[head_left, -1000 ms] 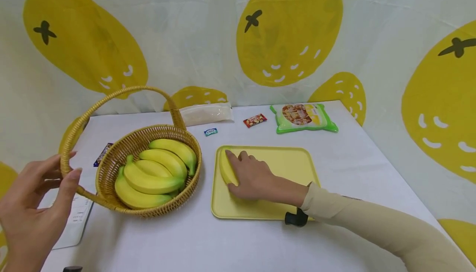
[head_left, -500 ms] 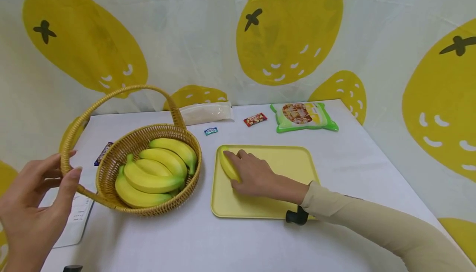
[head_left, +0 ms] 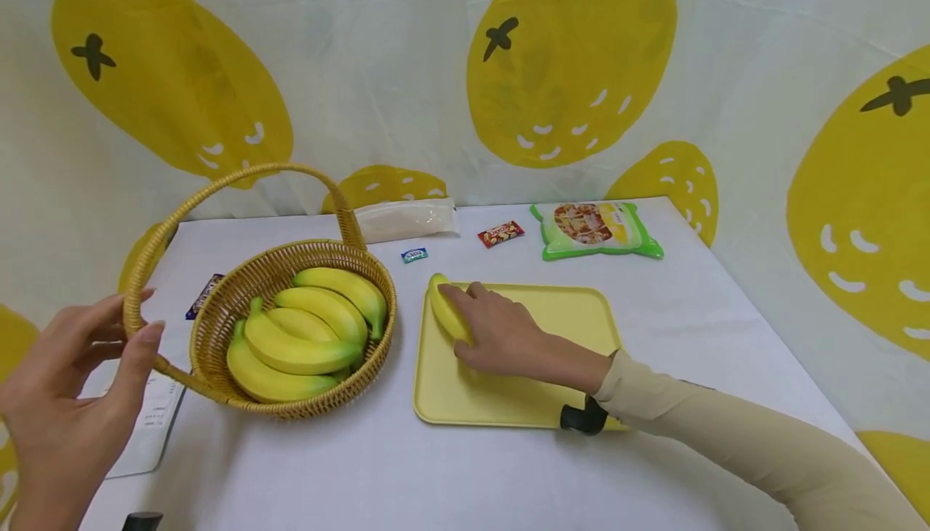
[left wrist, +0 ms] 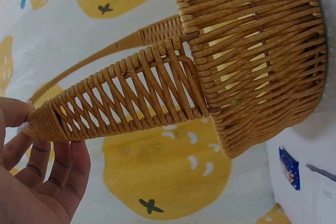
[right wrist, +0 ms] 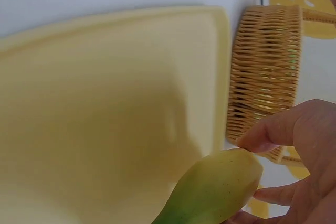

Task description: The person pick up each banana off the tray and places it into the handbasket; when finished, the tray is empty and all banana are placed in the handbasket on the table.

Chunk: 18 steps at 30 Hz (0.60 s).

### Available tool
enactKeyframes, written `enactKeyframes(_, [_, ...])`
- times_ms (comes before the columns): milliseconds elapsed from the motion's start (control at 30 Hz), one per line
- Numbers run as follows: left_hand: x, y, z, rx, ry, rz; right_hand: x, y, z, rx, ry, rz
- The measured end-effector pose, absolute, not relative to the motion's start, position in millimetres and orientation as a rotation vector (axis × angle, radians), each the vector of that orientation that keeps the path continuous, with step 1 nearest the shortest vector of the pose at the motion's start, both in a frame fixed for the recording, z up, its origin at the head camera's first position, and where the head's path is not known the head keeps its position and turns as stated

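Observation:
My left hand (head_left: 80, 386) pinches the arched handle (head_left: 148, 257) of a woven wicker basket (left wrist: 257, 51) between thumb and fingers. Several yellow bananas (head_left: 298, 353) with green tips lie in that basket, which stands on the table. To its right is a pale yellow rectangular tray (head_left: 450, 402). Over the tray's left part, my right hand (head_left: 501, 333) grips a single banana (head_left: 449, 313). The banana's far end overlaps the tray's back left corner. In the right wrist view, thumb and fingers hold the banana (right wrist: 215, 187) above the tray, and a shadow falls beneath.
Along the back lie a white pouch (head_left: 407, 221), a small teal packet (head_left: 414, 255), a red packet (head_left: 500, 233) and a green-edged bag (head_left: 599, 231). A dark blue wrapper (head_left: 204, 296) and a white printed item (head_left: 148, 426) lie left of the basket. A patterned cloth (head_left: 392, 71) hangs behind.
The right hand and its banana have shifted slightly up and away from me, and the banana now appears raised from the tray. The left hand keeps its hold on the basket handle.

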State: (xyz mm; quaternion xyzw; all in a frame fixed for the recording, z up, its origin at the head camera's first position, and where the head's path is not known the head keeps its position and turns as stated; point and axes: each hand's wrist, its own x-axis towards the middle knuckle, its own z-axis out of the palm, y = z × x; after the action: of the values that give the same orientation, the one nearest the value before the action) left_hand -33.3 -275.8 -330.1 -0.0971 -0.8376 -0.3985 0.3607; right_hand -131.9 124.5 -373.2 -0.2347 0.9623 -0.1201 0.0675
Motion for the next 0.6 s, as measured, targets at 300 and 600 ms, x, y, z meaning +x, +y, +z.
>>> enactKeyframes(300, [-32,-276,-328,-0.252,-2.167,-1.032,-138,119,-343,-0.822,2.959,-0.412])
enactKeyframes(600, [-32,-274,-326,-0.286,-2.151,-1.048,-141,105,-309,-0.894,2.952,-0.526])
